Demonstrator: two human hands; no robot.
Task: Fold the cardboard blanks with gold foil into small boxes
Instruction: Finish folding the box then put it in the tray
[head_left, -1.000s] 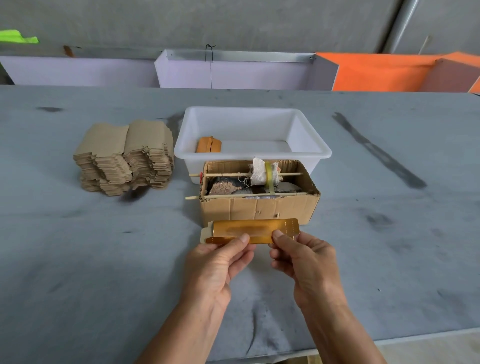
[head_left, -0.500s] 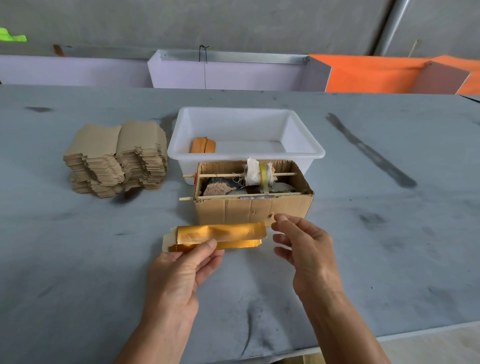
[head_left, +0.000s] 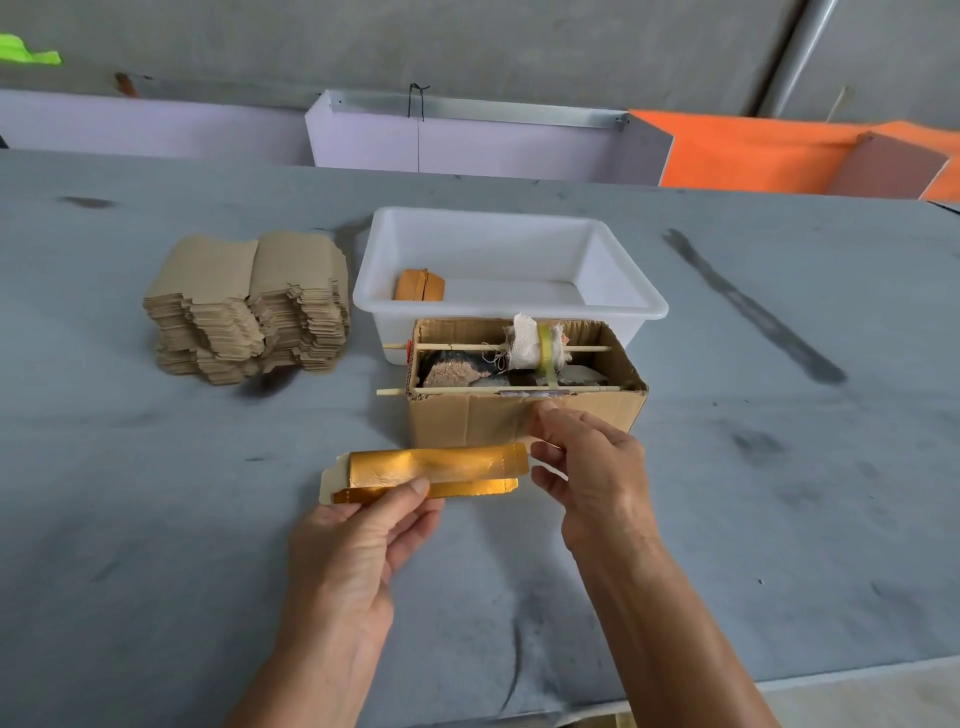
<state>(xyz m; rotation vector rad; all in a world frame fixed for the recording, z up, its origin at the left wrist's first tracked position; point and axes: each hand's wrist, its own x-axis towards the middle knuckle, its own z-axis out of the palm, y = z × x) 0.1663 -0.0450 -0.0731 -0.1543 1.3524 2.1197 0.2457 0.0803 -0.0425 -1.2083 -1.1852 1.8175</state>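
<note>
My left hand (head_left: 358, 545) pinches a flat blank with gold foil (head_left: 436, 467) at its near edge and holds it level above the table, just in front of the cardboard box (head_left: 457, 421). My right hand (head_left: 597, 467) is off the blank, beside its right end, fingers loosely curled. Its top fingertip touches the box's front wall under small strips of clear tape (head_left: 527, 395). A stack of brown blanks (head_left: 249, 306) lies at the left. One folded gold box (head_left: 418, 285) lies in the white tub (head_left: 631, 299).
The open cardboard box holds stones, two thin sticks and a cloth roll (head_left: 535, 343) wound with yellow tape. The white tub stands directly behind it. Purple and orange bins line the grey table's far edge. The near table edge runs below my forearms.
My right hand let go of the blank and rose to the cardboard box's front. My left hand carried the blank a little to the left.
</note>
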